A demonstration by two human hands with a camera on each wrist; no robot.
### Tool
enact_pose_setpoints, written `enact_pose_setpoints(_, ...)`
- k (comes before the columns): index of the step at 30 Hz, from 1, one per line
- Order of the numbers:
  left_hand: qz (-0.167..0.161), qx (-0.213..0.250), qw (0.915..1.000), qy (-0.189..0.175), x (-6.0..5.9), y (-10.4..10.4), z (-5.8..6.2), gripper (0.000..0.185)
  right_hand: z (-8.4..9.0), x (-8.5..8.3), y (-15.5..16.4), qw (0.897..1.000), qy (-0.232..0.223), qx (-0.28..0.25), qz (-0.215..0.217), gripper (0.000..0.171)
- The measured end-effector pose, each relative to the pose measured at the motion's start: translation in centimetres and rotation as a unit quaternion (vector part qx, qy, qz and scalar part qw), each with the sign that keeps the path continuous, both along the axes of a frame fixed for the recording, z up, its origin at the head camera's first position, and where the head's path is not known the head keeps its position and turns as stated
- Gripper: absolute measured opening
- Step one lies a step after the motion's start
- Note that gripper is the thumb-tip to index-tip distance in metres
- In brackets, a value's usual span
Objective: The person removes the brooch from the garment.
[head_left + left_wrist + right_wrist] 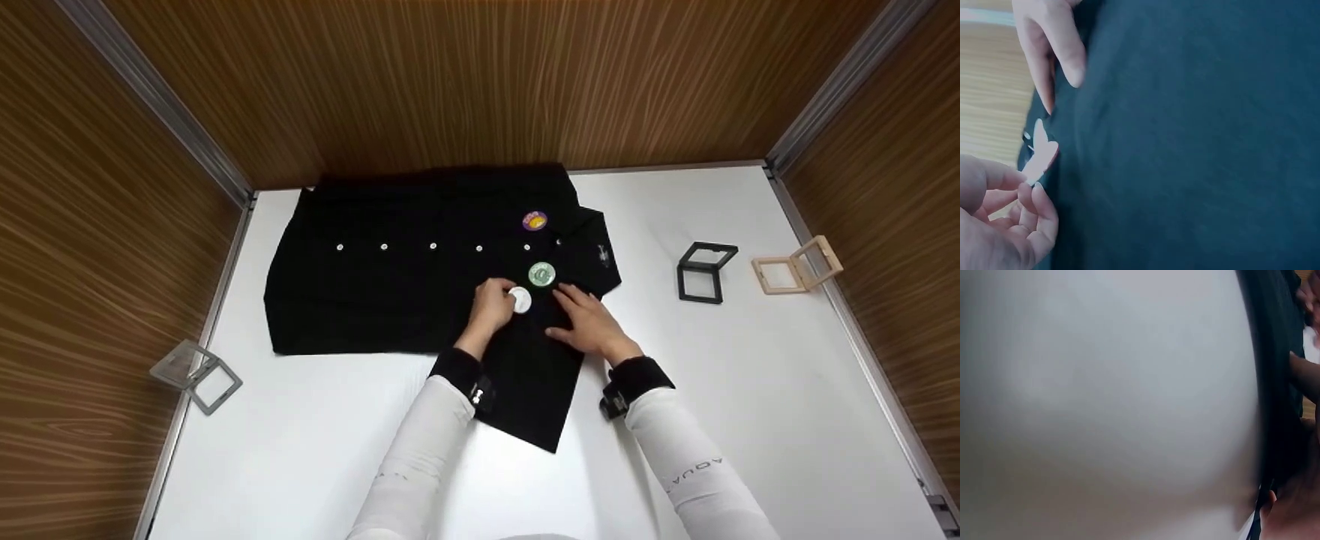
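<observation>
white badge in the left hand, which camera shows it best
The head view: the white badge shows whole, pinched by the left hand on the black shirt. The left wrist view shows it edge-on; the right wrist view is a blur, badge unclear.

The right wrist view was almost wholly a pale blur; only a dark strip of the shirt [1275,382] and blurred fingers [1304,377] showed at its right edge. In the left wrist view the left hand [999,225] was cut off by the lower left corner, and the white badge [1039,157] showed edge-on, its face unreadable. From the head view, the left grip hid part of that badge, and the prints on the green badge [541,274] and purple badge [534,220] were too small to read.
</observation>
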State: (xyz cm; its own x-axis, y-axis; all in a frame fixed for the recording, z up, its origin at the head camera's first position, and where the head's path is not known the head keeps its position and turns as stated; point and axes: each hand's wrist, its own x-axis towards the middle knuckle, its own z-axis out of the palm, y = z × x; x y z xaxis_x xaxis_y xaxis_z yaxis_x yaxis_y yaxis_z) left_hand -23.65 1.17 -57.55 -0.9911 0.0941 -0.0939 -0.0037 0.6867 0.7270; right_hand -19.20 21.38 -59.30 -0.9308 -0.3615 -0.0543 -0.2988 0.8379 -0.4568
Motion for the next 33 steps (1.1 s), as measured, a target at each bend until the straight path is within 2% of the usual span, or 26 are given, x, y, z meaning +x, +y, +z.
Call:
enact_pose_setpoints(3,0.022,0.015,0.9996,-0.012,0.0,-0.4,-0.5,0.029,0.2,0.0,0.4,1.0,-0.011,0.003,-0.01,0.08)
enact_pose_setpoints(6,0.031,0.037,0.9988,-0.007,-0.1,-0.7,-0.5,0.029,0.3,-0.1,0.9,1.0,-0.017,0.01,-0.019,0.082)
enact_pose_setpoints(13,0.037,0.071,0.9968,0.006,0.0,-1.0,-0.2,0.029,0.3,-1.1,2.4,0.998,-0.038,0.048,-0.03,0.087)
enact_pose_setpoints(18,0.038,0.088,0.9952,0.017,0.3,-1.4,0.2,0.026,0.1,-1.6,3.1,0.997,-0.048,0.05,-0.035,0.086)
enact_pose_setpoints(20,0.042,0.113,0.9926,0.014,0.6,-1.7,0.6,0.025,0.1,-1.6,3.2,0.997,-0.048,0.046,-0.032,0.086)
enact_pose_setpoints(23,0.051,0.178,0.9827,0.0,1.2,-2.2,1.6,0.026,0.4,-1.5,3.2,0.997,-0.051,0.04,-0.032,0.084)
enact_pose_setpoints(26,0.064,0.256,0.9642,-0.019,2.0,-2.8,2.9,0.027,1.1,-1.2,3.1,0.998,-0.044,0.032,-0.039,0.079)
enact_pose_setpoints(28,0.068,0.293,0.9534,-0.022,2.5,-3.4,3.9,0.027,1.7,-1.0,2.9,0.998,-0.027,0.021,-0.045,0.074)
enact_pose_setpoints(30,0.068,0.321,0.9445,-0.018,3.1,-3.9,4.8,0.028,2.5,-0.7,2.6,0.999,-0.009,-0.012,-0.052,0.067)
enact_pose_setpoints(33,0.064,0.344,0.9369,-0.001,3.8,-4.8,6.0,0.027,3.4,-0.4,1.9,0.994,0.008,-0.094,-0.054,0.055)
